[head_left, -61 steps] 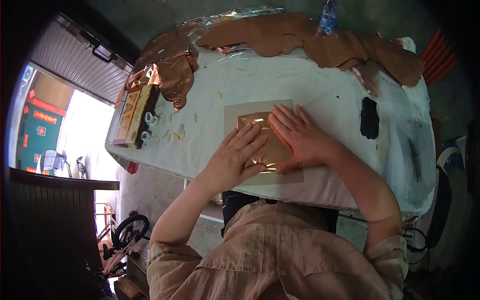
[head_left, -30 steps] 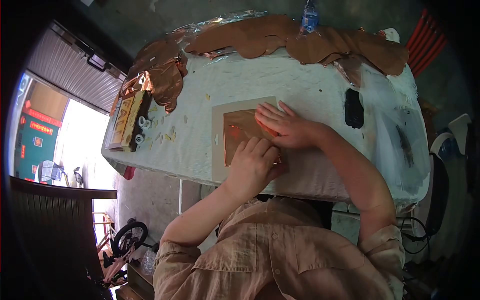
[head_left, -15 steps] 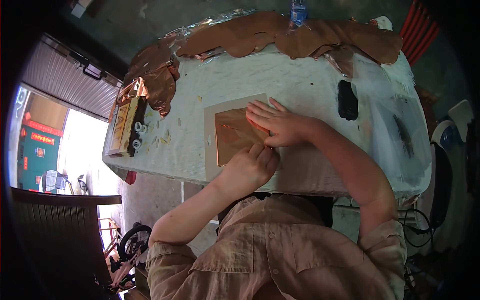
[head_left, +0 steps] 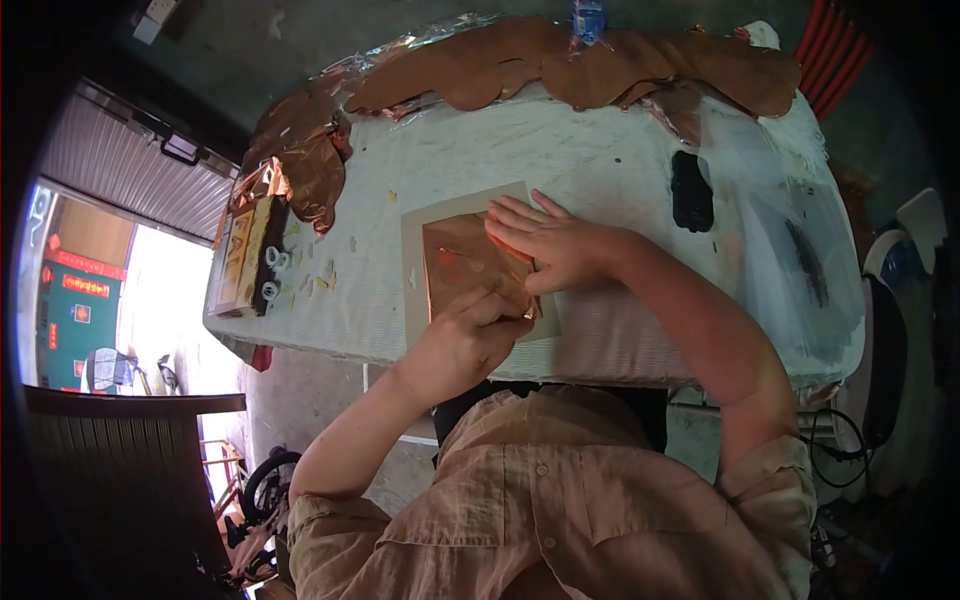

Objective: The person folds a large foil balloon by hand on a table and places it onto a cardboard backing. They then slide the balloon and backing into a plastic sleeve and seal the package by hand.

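Note:
A copper-coloured foil sheet lies on a beige card on the pale, cloth-covered table. My right hand rests flat on the right part of the foil and card, fingers stretched out and slightly apart. Near the lower right corner of the foil, my left hand has its fingers curled together, pinching the foil's lower edge. A small crumpled bit of foil shows at those fingertips.
Brown sheets line the table's far edge, with a blue-labelled bottle behind. A black object and clear plastic sheets lie right. Left are a box, white rings and crumpled foil.
My left hand has moved a little left and down along the foil's lower edge, and the foil there is pulled up. My right hand has stayed nearly in place.

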`<state>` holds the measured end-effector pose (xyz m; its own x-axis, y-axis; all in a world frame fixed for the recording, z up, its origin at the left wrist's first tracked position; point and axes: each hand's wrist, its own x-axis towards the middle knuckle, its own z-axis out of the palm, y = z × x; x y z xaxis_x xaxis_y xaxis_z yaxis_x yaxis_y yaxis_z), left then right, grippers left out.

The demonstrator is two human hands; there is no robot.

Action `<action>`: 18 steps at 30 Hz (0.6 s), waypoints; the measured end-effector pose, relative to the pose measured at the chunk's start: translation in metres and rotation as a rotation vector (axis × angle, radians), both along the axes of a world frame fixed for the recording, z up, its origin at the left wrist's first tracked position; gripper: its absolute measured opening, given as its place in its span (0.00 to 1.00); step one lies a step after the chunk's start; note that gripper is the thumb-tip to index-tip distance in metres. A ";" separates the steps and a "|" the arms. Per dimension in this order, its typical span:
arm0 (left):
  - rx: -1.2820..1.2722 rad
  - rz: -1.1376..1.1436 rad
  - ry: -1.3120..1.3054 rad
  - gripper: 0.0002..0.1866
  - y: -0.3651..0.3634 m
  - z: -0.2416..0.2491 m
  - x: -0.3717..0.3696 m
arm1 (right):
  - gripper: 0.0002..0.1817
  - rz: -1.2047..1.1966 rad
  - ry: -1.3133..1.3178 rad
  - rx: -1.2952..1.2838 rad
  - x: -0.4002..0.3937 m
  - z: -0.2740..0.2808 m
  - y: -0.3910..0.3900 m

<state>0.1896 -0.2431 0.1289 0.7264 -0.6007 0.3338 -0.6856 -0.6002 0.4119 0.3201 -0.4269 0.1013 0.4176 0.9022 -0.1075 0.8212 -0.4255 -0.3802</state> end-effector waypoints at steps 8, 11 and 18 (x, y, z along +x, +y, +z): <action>-0.084 0.171 0.310 0.11 0.010 0.011 0.001 | 0.59 0.024 0.019 0.000 -0.002 0.009 -0.001; -0.067 0.135 0.251 0.11 0.011 0.005 0.000 | 0.64 0.046 0.043 0.021 0.000 0.008 -0.003; -0.169 0.107 0.243 0.12 0.021 -0.001 -0.002 | 0.69 0.077 0.044 -0.010 0.003 0.009 -0.002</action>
